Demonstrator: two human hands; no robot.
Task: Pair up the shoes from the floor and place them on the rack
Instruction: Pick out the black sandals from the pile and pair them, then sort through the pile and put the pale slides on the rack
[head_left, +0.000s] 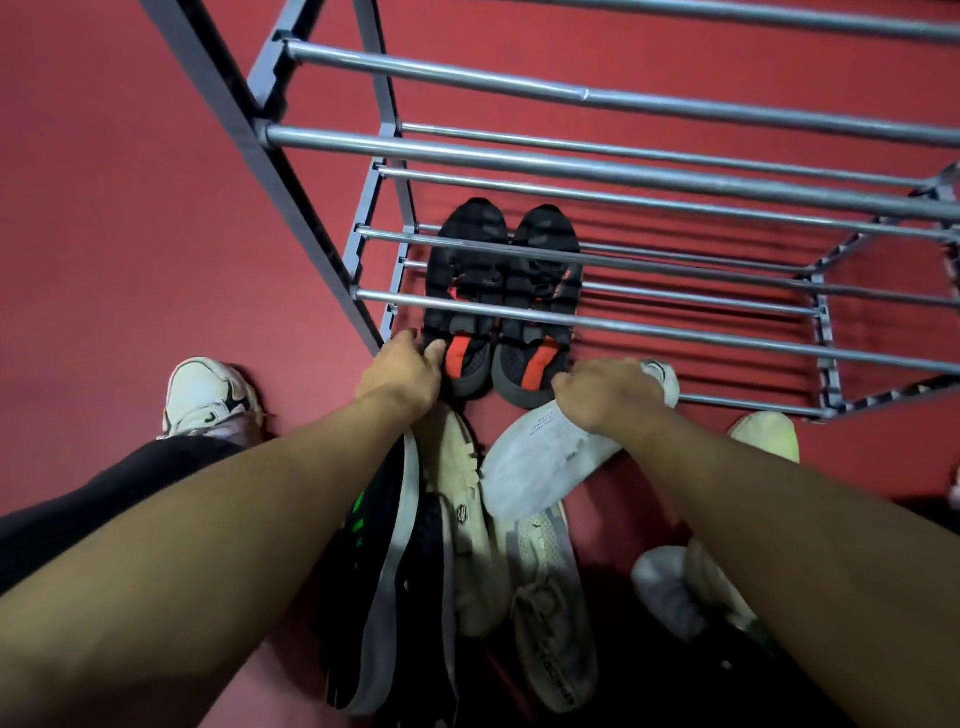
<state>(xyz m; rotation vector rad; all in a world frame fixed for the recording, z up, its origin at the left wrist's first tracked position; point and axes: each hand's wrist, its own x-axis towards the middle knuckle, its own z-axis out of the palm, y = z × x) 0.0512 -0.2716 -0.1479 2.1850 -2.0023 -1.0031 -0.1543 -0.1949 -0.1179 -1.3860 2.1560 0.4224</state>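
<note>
Red floor (130, 208), left hand (402, 376) fingers curled at black shoes' (501, 296) heel, right hand (605, 397) gripping white shoe (530, 467).

We see a red floor (130, 218) w/ a grey metal rack (597, 171) on it. A black/orange pair (501, 306) sits side by side on the rack's lowest bars. On the floor in front: a heap of mixed shoes (467, 545), pale and black.

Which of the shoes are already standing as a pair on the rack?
The two black shoes with orange heel stripes, side by side on the rack's lowest bars. The white, cream and black-green ones lie loose on the red floor.
</note>
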